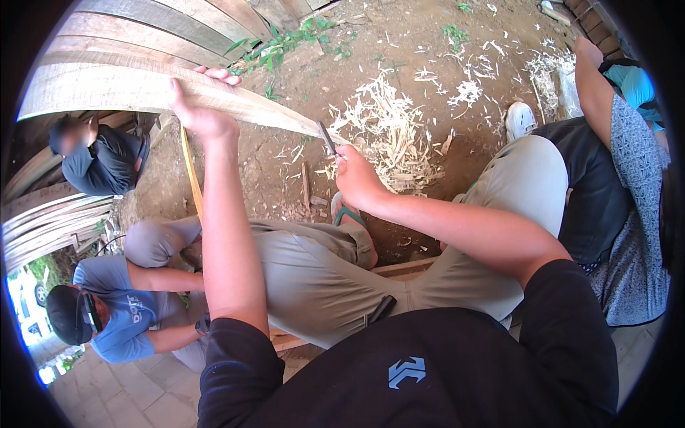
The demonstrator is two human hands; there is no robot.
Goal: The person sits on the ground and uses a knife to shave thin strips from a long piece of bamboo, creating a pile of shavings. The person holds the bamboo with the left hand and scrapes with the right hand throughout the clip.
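Observation:
A long pale wooden board (121,82) runs from the far left edge down toward the middle, narrowing at its right end. My left hand (207,114) is closed around it, thumb on the near side and fingertips showing over the far edge. My right hand (359,180) is closed on a knife, whose handle is hidden in the fist. The dark knife blade (325,135) points up and left, against or just beside the board's narrow end; contact is hard to tell.
Wood shavings (389,132) cover the dirt floor beyond my knees. A thin wood strip (191,171) stands left of my left forearm. One person (135,307) in a blue shirt sits close at left, another (103,157) farther back. Someone in patterned cloth (631,214) is at right.

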